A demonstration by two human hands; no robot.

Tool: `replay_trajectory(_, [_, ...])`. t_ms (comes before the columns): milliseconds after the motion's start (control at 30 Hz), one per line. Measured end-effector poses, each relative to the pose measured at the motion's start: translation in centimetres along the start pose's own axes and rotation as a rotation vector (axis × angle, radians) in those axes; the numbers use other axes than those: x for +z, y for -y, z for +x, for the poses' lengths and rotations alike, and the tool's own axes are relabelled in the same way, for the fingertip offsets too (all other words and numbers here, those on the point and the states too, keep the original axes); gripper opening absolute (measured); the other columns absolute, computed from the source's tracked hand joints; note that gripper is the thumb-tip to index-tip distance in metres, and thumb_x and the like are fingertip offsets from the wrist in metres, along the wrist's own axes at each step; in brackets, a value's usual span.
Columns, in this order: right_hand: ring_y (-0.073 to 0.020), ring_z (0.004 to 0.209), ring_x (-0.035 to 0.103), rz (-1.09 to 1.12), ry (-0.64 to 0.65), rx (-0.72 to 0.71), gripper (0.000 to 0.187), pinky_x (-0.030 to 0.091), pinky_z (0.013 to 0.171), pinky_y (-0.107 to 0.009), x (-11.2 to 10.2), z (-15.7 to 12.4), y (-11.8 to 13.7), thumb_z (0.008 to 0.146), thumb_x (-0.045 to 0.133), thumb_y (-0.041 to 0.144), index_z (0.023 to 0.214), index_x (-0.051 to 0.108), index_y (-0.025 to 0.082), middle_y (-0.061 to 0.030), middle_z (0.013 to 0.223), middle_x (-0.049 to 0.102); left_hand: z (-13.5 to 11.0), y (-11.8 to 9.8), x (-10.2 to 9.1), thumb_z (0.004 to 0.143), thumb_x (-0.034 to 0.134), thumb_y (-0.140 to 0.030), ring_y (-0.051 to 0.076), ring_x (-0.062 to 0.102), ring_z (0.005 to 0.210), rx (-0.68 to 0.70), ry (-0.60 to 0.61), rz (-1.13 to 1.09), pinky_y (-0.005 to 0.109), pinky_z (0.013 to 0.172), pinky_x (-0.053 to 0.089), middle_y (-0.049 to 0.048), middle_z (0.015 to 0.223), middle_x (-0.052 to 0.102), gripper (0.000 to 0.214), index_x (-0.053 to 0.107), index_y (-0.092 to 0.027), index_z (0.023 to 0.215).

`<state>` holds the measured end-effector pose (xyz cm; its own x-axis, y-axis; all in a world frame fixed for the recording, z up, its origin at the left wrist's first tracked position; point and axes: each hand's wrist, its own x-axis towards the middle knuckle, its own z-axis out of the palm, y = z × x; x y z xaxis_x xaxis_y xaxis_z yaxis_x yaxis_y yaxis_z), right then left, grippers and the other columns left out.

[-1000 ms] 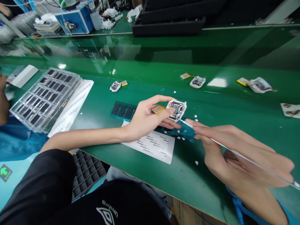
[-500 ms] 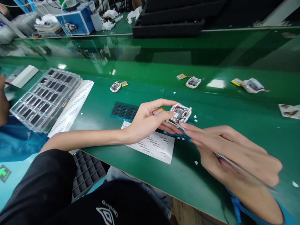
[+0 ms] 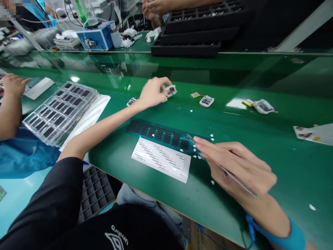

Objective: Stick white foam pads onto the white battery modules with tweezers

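My left hand (image 3: 155,92) is stretched out over the green bench, thumb and fingers closed on a small white watch case (image 3: 171,91) with electronics inside. Tweezers (image 3: 229,175) lie in the grip of my right hand (image 3: 239,166), their tips over the right end of a blue sheet (image 3: 158,133) with rows of thin black pieces. Below that sheet is a white printed sheet (image 3: 161,159). Another case (image 3: 206,101) with a yellow-edged battery (image 3: 195,94) rests to the right of my left hand. A further case (image 3: 131,101) is partly hidden behind my left wrist.
A third case (image 3: 263,106) lies farther right. At left, a clear compartment box (image 3: 61,111) stands on printed sheets, near a co-worker's hand (image 3: 14,85). Black trays (image 3: 186,48) and a blue box (image 3: 96,37) stand behind the bench. White specks lie scattered about.
My left hand has carried the watch case away from the tweezers, up and to the left. The blue sheet is now uncovered. My right hand has shifted slightly left, still with the tweezers.
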<state>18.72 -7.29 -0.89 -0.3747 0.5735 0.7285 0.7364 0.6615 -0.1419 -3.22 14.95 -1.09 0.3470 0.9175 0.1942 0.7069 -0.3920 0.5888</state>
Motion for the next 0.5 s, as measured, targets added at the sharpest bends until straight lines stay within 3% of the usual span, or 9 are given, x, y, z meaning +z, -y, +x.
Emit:
replay_trajectory(67, [-0.0034, 0.098, 0.062, -0.026, -0.018, -0.031, 0.066, 0.057, 0.083, -0.018, 0.0, 0.0, -0.2, 0.060, 0.081, -0.010, 0.119, 0.067, 0.017, 0.0034, 0.119, 0.076, 2.6, 1.5, -0.7, 0.094, 0.053, -0.017, 0.029, 0.065, 0.123, -0.025, -0.008, 0.323, 0.045, 0.109, 0.052, 0.0134, 0.110, 0.074, 0.038, 0.078, -0.015, 0.124])
replay_trajectory(167, [-0.0028, 0.096, 0.060, -0.054, -0.020, -0.070, 0.064, 0.057, 0.081, -0.018, 0.0, 0.0, -0.5, 0.063, 0.082, -0.006, 0.121, 0.066, 0.016, 0.0049, 0.119, 0.076, 4.4, 0.8, -0.4, 0.095, 0.042, -0.016, 0.040, 0.049, 0.145, 0.010, 0.044, 0.625, 0.059, 0.122, 0.044, 0.0239, 0.129, 0.067, 0.048, 0.073, -0.003, 0.129])
replay_trajectory(267, [-0.0025, 0.096, 0.061, -0.055, -0.011, -0.075, 0.064, 0.059, 0.082, -0.019, 0.1, -0.2, -0.7, 0.065, 0.082, -0.004, 0.122, 0.066, 0.017, 0.0058, 0.122, 0.075, 4.6, -1.8, 2.0, 0.101, 0.038, -0.022, 0.036, 0.048, 0.150, 0.160, 0.127, 0.516, 0.057, 0.127, 0.043, 0.0187, 0.141, 0.065, 0.052, 0.070, -0.007, 0.138])
replay_trajectory(367, [-0.0025, 0.097, 0.059, -0.072, -0.008, -0.074, 0.065, 0.059, 0.083, -0.018, 0.4, -0.3, -0.6, 0.064, 0.083, -0.003, 0.123, 0.066, 0.017, 0.0059, 0.122, 0.075, 4.8, -4.0, 5.3, 0.108, 0.034, -0.037, 0.031, 0.037, 0.162, 0.297, 0.328, 0.296, 0.055, 0.134, 0.040, 0.0092, 0.159, 0.055, 0.057, 0.058, -0.020, 0.157])
replay_trajectory(433, [-0.0029, 0.096, 0.058, -0.086, -0.005, -0.077, 0.065, 0.058, 0.082, -0.018, 0.4, -0.4, -0.6, 0.064, 0.083, -0.003, 0.123, 0.066, 0.018, 0.0062, 0.121, 0.075, 5.1, -4.4, 7.1, 0.110, 0.032, -0.039, 0.032, 0.025, 0.168, 0.326, 0.444, 0.267, 0.059, 0.136, 0.034, 0.0085, 0.168, 0.044, 0.058, 0.051, -0.024, 0.163])
replay_trajectory(500, [-0.0036, 0.096, 0.058, -0.075, -0.013, -0.086, 0.064, 0.058, 0.081, -0.019, 0.3, -0.4, -0.5, 0.064, 0.083, -0.003, 0.122, 0.066, 0.017, 0.0054, 0.122, 0.075, 5.1, -4.3, 8.0, 0.109, 0.035, -0.036, 0.031, 0.020, 0.170, 0.335, 0.477, 0.230, 0.058, 0.139, 0.028, 0.0113, 0.167, 0.044, 0.055, 0.054, -0.019, 0.158])
